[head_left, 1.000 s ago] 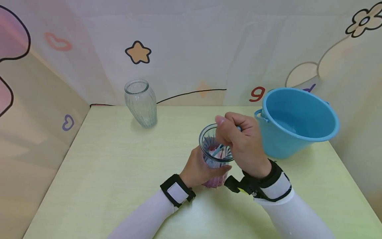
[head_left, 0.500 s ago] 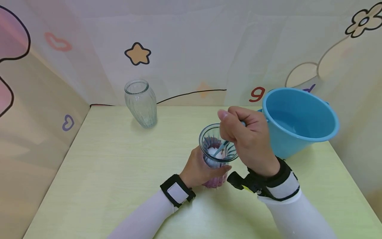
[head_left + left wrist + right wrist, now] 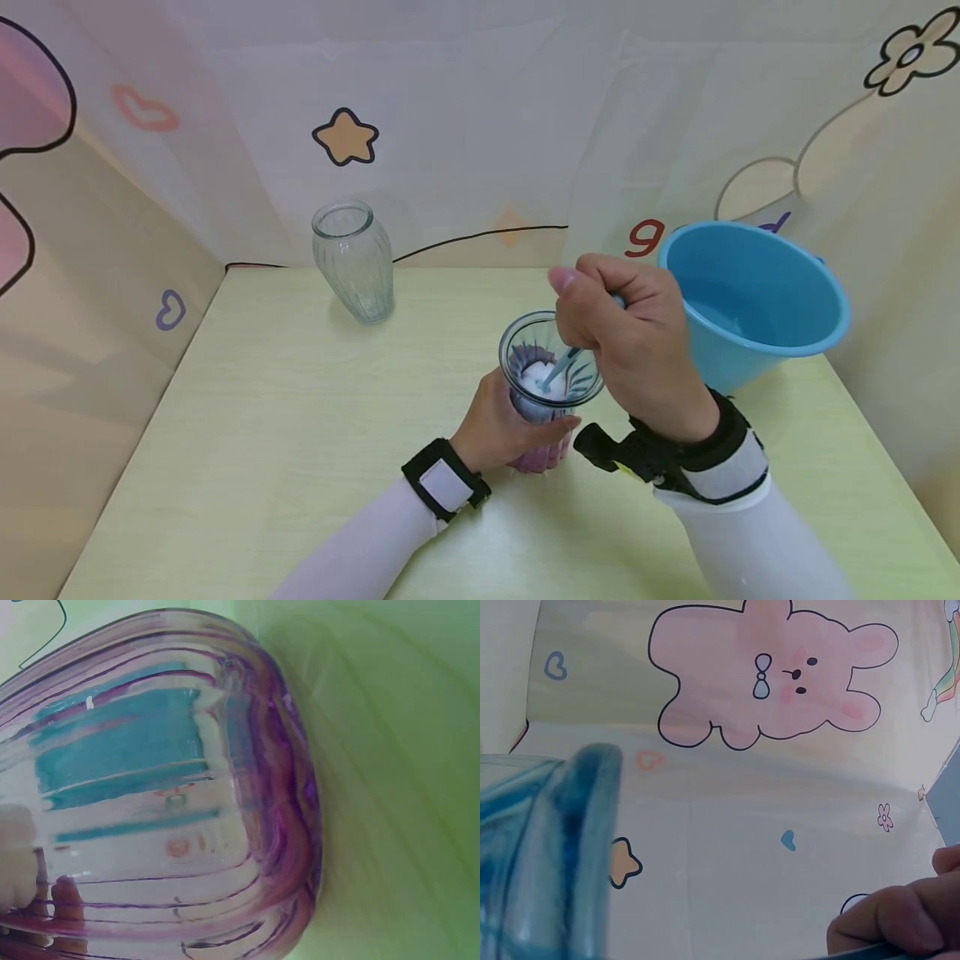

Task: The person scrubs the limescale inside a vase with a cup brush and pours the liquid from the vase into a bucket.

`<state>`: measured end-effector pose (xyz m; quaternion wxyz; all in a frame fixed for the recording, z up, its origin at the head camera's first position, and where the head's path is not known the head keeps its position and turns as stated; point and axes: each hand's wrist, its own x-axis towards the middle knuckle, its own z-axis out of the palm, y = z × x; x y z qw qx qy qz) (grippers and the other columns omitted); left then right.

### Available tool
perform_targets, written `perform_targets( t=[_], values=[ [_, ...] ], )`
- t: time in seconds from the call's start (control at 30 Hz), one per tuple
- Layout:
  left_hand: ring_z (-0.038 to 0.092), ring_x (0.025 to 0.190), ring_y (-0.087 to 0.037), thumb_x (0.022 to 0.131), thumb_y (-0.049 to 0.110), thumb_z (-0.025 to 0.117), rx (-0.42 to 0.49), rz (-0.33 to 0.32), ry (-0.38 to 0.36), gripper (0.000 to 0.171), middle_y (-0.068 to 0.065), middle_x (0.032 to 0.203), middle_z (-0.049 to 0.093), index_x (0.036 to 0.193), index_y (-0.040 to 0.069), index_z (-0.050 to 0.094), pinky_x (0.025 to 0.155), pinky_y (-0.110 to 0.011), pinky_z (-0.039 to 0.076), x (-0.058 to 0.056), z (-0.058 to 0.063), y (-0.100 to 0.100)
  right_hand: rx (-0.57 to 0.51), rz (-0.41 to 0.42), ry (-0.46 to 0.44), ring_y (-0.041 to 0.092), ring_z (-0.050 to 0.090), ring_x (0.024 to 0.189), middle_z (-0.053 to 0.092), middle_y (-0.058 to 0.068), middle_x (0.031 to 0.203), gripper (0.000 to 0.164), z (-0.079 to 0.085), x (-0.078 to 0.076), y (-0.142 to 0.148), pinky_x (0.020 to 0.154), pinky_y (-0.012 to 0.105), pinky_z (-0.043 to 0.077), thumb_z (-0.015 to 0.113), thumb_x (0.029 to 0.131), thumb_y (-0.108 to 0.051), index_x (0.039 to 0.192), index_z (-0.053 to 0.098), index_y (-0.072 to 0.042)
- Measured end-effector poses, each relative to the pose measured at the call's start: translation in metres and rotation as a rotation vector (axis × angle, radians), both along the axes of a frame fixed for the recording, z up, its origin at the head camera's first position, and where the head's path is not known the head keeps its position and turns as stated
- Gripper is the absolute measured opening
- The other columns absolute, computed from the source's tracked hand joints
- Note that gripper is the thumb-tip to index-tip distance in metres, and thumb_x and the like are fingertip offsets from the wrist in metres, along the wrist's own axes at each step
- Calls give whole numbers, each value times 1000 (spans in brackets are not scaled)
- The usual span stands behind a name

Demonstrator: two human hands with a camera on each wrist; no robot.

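Observation:
A ribbed glass vase (image 3: 538,458), bluish at the rim and pink-purple at the base, stands near the table's middle. My left hand (image 3: 495,425) grips its side, thumb across the front. Above the mouth, my right hand (image 3: 630,342) is curled round the blue handle of a bottle brush (image 3: 561,367). Its white rounded head sits inside the vase. Through the glass (image 3: 277,787) in the left wrist view, a white shape, probably that head, shows at the left edge. The right wrist view has the blurred blue rim (image 3: 589,847) and my right fingers (image 3: 900,919) on the handle.
A second clear ribbed vase (image 3: 360,275) stands at the table's back left. To the right, a light blue bucket (image 3: 720,367) stands close behind my right hand. A printed cloth (image 3: 465,125) hangs behind the pale table (image 3: 262,467).
My right hand has risen and shifted right, drawing the brush upward, and more of its white head shows inside the vase. The left hand and vase stay put.

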<state>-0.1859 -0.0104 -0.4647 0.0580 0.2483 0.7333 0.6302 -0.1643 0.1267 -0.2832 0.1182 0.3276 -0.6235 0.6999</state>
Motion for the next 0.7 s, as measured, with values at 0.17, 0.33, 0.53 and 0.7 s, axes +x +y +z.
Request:
perform_targets(
  t=[0.17,0.33,0.53,0.7],
  values=[
    [67,119,-15,79,22,90,1,-9,-14,79,-2,133,66,143,19,44,104,-31,55,0,0,-1,29,-38,12,15,34,50,32,2,55,47,6,1,0,47,30,30,51,105,-5,60,36,-5],
    [66,120,-15,80,24,89,-5,-14,-26,80,-2,136,65,145,20,42,104,-30,55,0,0,-2,7,-24,7,15,32,49,31,2,55,48,11,3,-1,47,30,30,53,105,-7,61,35,-5],
    [67,119,-16,79,23,89,0,-14,-3,79,-4,133,66,143,18,43,103,-31,56,0,0,-2,2,2,7,15,30,49,29,2,56,48,13,5,-1,47,30,28,52,106,-6,61,35,-6],
    [67,119,-15,80,23,89,-3,-10,-7,78,-3,133,66,143,19,43,103,-30,56,1,0,-2,7,-5,19,15,31,49,30,2,56,47,16,5,-2,46,30,28,51,106,-3,61,35,-6]
  ],
)
